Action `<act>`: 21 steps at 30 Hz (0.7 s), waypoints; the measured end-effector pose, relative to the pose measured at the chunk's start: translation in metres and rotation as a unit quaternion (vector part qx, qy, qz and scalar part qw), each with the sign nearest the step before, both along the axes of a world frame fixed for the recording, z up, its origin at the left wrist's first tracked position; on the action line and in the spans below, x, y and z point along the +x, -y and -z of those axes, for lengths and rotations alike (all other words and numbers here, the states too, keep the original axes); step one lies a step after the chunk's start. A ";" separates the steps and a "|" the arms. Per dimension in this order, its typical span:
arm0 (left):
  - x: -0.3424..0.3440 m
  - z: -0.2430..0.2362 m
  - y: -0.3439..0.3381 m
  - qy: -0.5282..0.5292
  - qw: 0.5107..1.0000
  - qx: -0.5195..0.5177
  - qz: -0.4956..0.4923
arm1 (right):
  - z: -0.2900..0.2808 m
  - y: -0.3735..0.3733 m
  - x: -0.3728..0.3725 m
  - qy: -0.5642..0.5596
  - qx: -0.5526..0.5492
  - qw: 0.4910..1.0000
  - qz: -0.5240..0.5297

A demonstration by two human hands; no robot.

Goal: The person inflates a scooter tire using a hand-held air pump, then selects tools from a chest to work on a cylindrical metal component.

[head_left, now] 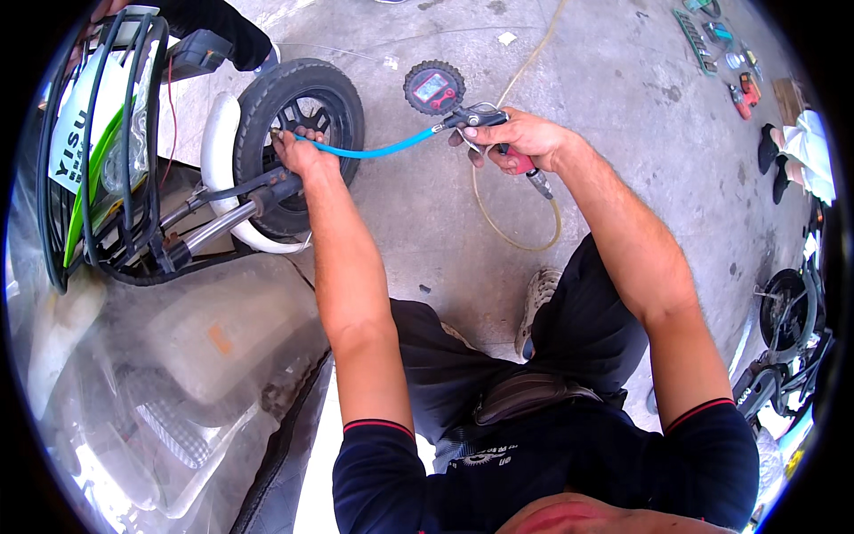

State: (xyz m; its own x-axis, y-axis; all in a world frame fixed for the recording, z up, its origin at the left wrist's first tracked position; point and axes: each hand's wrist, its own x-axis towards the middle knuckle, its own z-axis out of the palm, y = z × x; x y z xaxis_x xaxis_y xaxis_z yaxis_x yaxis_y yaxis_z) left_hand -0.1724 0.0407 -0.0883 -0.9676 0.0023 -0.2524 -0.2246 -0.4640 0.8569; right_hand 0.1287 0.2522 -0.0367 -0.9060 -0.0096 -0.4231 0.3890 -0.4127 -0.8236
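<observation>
My left hand is closed on the metal end of a blue hose, at the hub of the front wheel of a two-wheeled vehicle. A white fender curves beside the tyre, with fork tubes below. My right hand grips an inflator gun, its fingers around the black lever and red handle. The round digital gauge rises from the gun, facing up. A thin yellowish hose runs from the handle's fitting and loops across the concrete floor.
A black front rack and plastic-wrapped body panel fill the left. A person's dark trouser leg is at top left. Tools lie at upper right, near another person's legs. Another bike's wheel stands at the right.
</observation>
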 end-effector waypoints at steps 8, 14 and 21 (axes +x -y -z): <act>-0.008 0.008 0.002 -0.008 1.000 -0.010 0.009 | -0.007 0.003 -0.001 0.027 0.056 0.998 -0.006; -0.017 0.014 0.006 -0.008 1.000 -0.007 0.007 | -0.008 0.007 -0.003 -0.001 0.120 0.993 -0.007; -0.015 0.013 0.002 -0.017 1.000 -0.019 0.000 | -0.018 0.009 -0.001 0.001 0.167 0.986 -0.006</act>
State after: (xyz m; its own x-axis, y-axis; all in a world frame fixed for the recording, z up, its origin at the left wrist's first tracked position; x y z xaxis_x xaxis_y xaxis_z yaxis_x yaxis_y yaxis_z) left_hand -0.1870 0.0384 -0.1010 -0.9757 -0.0075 -0.2191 -0.1945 -0.4310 0.8811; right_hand 0.1282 0.2433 -0.0188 -0.9057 0.1206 -0.4065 0.3940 -0.1147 -0.9119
